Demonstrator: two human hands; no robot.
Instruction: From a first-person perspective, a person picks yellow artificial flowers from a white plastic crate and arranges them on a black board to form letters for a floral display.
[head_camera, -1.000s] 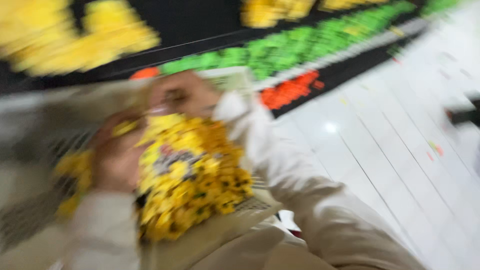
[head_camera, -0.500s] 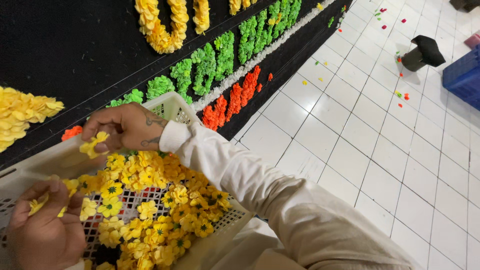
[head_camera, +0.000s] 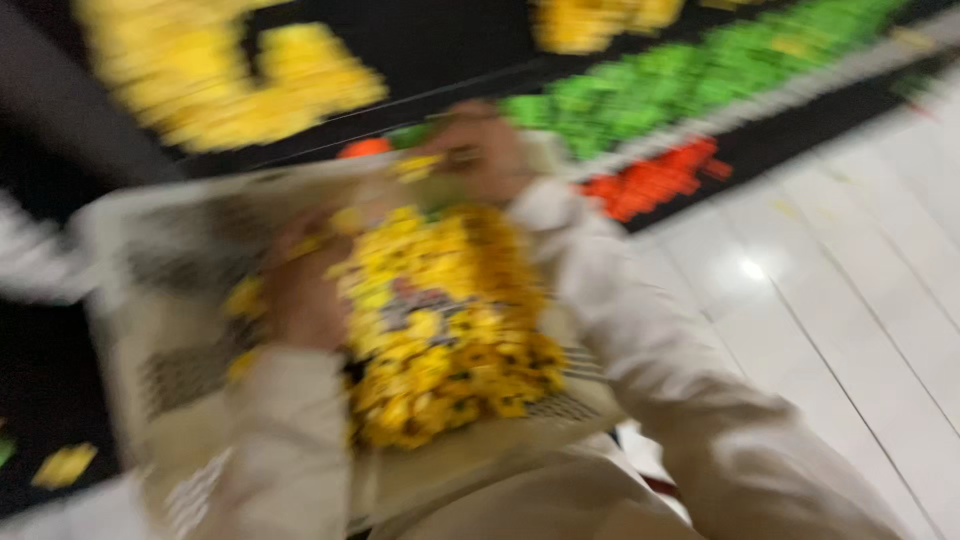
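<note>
a person in pale long sleeves works over a cream plastic basket (head_camera: 130, 330) heaped with small yellow artificial flowers (head_camera: 440, 320), seen from a head-worn camera in a badly motion-blurred view. the heap fills the middle of the basket, which sits close in front of the person, near the bottom of the scene. the left hand (head_camera: 300, 290) rests at the left edge of the heap, with yellow bits showing around the fingers; whether it is closed on any of them cannot be told through the blur. the right hand (head_camera: 485, 150) is at the far rim of the basket, just beyond the heap, fingers drawn together around what looks like a single yellow flower (head_camera: 420, 165). the two hands are well apart, one on each side of the pile. beyond the basket, a black panel (head_camera: 60, 130) carries blocks of yellow flowers (head_camera: 230, 80), a long green band (head_camera: 690, 85) and an orange-red patch (head_camera: 655, 180). white floor tiles (head_camera: 850, 290) spread out to the right.
</note>
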